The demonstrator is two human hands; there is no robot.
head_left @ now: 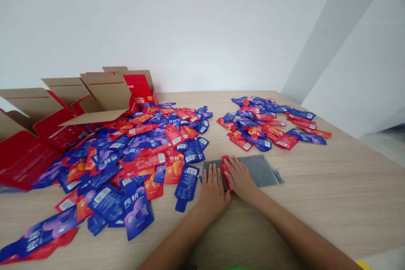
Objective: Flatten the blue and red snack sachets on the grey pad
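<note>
A grey cloth (257,169) with pale edges lies on the wooden table in front of me. On it rests a red pouch (227,177), partly covered by my fingers. My left hand (213,187) lies flat on the cloth's left part, fingers stretched forward. My right hand (240,179) is spread flat over the red pouch and the cloth beside it. Just left of my left hand lies a single blue pouch (186,185) with a white label. How much of the red pouch is under my right palm is hidden.
A wide heap of blue and red pouches (139,152) covers the left of the table (332,194). A smaller heap of pouches (259,122) lies at the back right. Opened red cardboard boxes (107,93) stand at the back left. A white wall (215,29) rises behind.
</note>
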